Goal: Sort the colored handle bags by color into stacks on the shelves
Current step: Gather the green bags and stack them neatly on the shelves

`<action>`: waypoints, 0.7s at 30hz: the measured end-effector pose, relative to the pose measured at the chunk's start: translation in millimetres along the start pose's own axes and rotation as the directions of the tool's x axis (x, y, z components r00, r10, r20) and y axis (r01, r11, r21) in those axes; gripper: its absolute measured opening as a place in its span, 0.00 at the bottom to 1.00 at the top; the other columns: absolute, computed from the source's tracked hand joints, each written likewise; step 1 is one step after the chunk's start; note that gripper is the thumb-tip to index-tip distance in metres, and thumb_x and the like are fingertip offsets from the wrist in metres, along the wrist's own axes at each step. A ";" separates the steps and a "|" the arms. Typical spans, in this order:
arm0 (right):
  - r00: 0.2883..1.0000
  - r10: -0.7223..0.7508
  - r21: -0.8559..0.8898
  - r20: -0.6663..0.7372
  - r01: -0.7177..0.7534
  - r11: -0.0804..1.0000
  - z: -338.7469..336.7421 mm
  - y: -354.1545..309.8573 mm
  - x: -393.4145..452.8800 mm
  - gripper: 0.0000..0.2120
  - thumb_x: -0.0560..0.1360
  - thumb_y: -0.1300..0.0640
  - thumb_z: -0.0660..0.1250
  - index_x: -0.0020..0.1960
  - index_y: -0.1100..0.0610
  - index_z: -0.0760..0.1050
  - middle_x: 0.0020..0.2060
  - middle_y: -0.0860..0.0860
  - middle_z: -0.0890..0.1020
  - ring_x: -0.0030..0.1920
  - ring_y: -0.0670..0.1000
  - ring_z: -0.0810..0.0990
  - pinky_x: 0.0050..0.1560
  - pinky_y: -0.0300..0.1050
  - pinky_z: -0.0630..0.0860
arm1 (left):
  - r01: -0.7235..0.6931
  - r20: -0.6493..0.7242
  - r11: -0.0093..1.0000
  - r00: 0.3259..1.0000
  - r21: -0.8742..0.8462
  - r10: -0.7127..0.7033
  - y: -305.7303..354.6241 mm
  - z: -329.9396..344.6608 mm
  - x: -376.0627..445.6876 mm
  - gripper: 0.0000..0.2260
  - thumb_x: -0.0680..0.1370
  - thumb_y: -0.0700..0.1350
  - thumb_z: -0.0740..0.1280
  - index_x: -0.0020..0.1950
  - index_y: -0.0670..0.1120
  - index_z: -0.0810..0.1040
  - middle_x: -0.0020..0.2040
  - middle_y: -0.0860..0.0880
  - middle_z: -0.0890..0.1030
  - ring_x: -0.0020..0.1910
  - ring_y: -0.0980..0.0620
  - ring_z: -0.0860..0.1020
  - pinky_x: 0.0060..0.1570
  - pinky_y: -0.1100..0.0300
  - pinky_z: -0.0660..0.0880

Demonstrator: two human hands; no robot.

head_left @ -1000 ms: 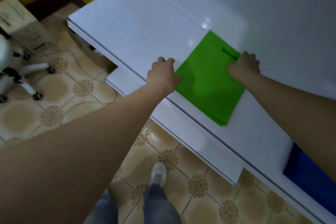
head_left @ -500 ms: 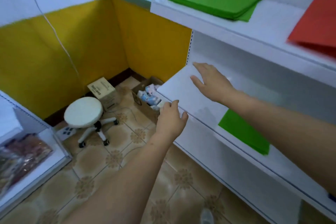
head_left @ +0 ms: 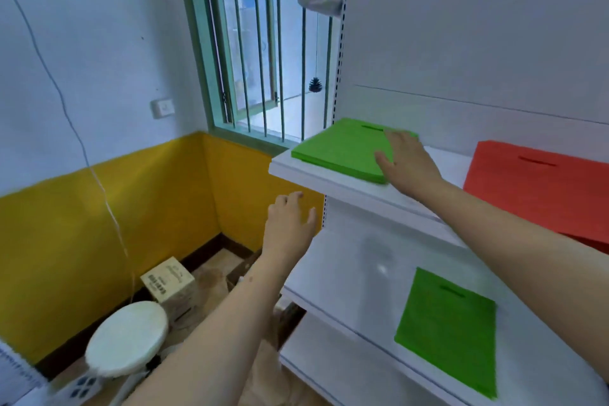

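Flat green handle-bag stack (head_left: 342,150) on upper shelf (head_left: 329,183), right hand (head_left: 407,163) spread flat on its 3 o'clock edge, left hand (head_left: 290,224) loose, holding nothing

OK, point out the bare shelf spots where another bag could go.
Upper shelf: a bare strip between the green stack, under the right hand, and the red bags. Lower shelf: open white surface left of the single green bag.

One bag stack (head_left: 342,150) lies on the upper shelf (head_left: 329,183), left of another stack (head_left: 540,188).
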State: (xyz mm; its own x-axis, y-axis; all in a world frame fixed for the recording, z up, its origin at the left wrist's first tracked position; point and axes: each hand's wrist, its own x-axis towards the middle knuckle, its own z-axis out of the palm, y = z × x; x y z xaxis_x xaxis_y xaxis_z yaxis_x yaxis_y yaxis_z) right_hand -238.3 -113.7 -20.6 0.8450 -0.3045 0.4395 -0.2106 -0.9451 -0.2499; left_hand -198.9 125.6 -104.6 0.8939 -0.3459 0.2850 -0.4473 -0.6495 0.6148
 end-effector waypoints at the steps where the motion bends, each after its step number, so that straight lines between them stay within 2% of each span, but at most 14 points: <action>1: 0.999 0.034 -0.003 0.000 -0.034 0.999 1.2 9.5 12.4 0.29 0.81 0.47 0.58 0.75 0.62 0.60 0.71 0.61 0.66 0.71 0.61 0.64 0.70 0.53 0.63 | -0.015 -0.017 1.000 1.000 -0.006 0.015 3.8 1.2 14.7 0.21 0.81 0.53 0.60 0.73 0.47 0.67 0.67 0.44 0.70 0.65 0.43 0.68 0.61 0.48 0.70; 5: 0.979 0.193 -0.030 0.063 -0.192 0.981 13.5 47.5 65.7 0.31 0.80 0.45 0.59 0.77 0.60 0.57 0.73 0.61 0.64 0.71 0.63 0.63 0.68 0.55 0.65 | -0.065 -0.076 0.998 0.995 -0.015 0.063 14.6 9.7 78.0 0.21 0.81 0.52 0.61 0.72 0.46 0.69 0.67 0.43 0.71 0.66 0.43 0.68 0.63 0.48 0.69; 9: 0.923 0.345 -0.067 0.172 -0.339 0.938 30.9 85.1 121.5 0.35 0.79 0.41 0.59 0.77 0.59 0.54 0.73 0.61 0.61 0.71 0.64 0.62 0.67 0.56 0.66 | -0.065 -0.090 0.993 0.993 0.097 0.074 22.5 22.9 144.2 0.24 0.81 0.55 0.61 0.73 0.44 0.67 0.69 0.43 0.70 0.68 0.43 0.67 0.63 0.48 0.69; 12: 0.872 0.410 -0.126 0.269 -0.390 0.912 52.2 109.7 150.9 0.40 0.76 0.36 0.61 0.77 0.59 0.54 0.73 0.61 0.62 0.71 0.64 0.63 0.68 0.56 0.66 | -0.040 -0.078 0.977 0.995 0.209 0.057 21.2 35.6 188.1 0.27 0.80 0.60 0.59 0.75 0.47 0.65 0.70 0.44 0.69 0.70 0.43 0.66 0.64 0.47 0.68; 17: 0.810 0.481 -0.172 0.335 -0.450 0.876 79.3 133.9 177.4 0.50 0.69 0.30 0.65 0.78 0.56 0.50 0.74 0.60 0.61 0.72 0.64 0.62 0.70 0.58 0.64 | -0.028 -0.036 0.962 0.999 0.273 0.040 6.5 59.3 231.1 0.30 0.78 0.64 0.57 0.75 0.49 0.65 0.73 0.48 0.69 0.73 0.48 0.65 0.72 0.44 0.59; 21: 0.787 0.529 -0.167 0.317 -0.502 0.848 91.3 130.7 172.0 0.44 0.72 0.29 0.61 0.79 0.51 0.52 0.77 0.55 0.54 0.74 0.64 0.57 0.71 0.59 0.59 | -0.053 0.015 0.950 0.999 0.308 0.051 -3.6 69.8 237.5 0.31 0.78 0.66 0.56 0.74 0.48 0.67 0.75 0.49 0.66 0.75 0.49 0.62 0.74 0.43 0.54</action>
State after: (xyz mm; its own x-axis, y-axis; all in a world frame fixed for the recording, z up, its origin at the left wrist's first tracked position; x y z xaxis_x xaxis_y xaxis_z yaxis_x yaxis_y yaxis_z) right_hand -75.6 -278.8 -56.4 0.7098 -0.7019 -0.0594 -0.6853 -0.6686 -0.2887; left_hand 13.0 -1.5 -90.5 0.8696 -0.3884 0.3049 -0.4806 -0.8075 0.3420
